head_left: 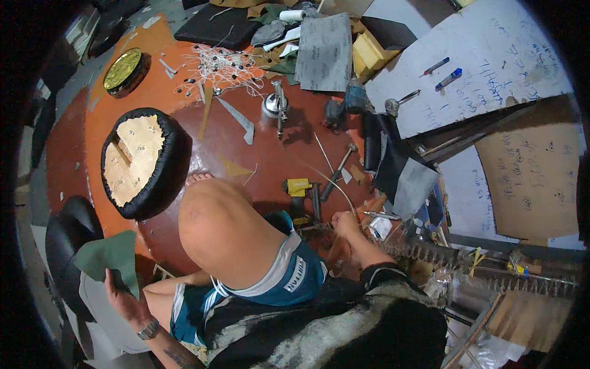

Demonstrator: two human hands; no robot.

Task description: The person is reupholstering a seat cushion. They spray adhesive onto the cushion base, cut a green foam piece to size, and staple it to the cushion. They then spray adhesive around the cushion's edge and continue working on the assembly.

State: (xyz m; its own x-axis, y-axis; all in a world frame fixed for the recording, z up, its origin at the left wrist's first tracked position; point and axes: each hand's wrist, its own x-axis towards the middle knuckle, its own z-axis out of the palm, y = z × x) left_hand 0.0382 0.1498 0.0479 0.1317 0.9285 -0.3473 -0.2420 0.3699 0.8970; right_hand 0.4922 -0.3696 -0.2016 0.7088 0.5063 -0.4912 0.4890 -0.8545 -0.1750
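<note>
My left hand (126, 302), at the lower left, grips a dark green piece of sheet material (118, 259) between thumb and fingers. A grey padded piece (101, 301) and a black cushion (70, 230) are close by it. On the right, my right hand (345, 224) is closed at the edge of a cluttered pile of tools and scraps. What its fingers hold, if anything, cannot be made out. A thin pale hose (338, 186) curves down to it. Nearby lie a yellow and black staple gun (298, 187) and a hammer (338, 172).
A round black-covered seat (166, 184), its wooden base facing up, rests on the red floor. A spray gun (275, 107), tangled white cords (224, 66) and a round gold-topped tin (124, 71) lie farther off. A coiled hose (430, 251) and marked white boards (467, 74) are at right.
</note>
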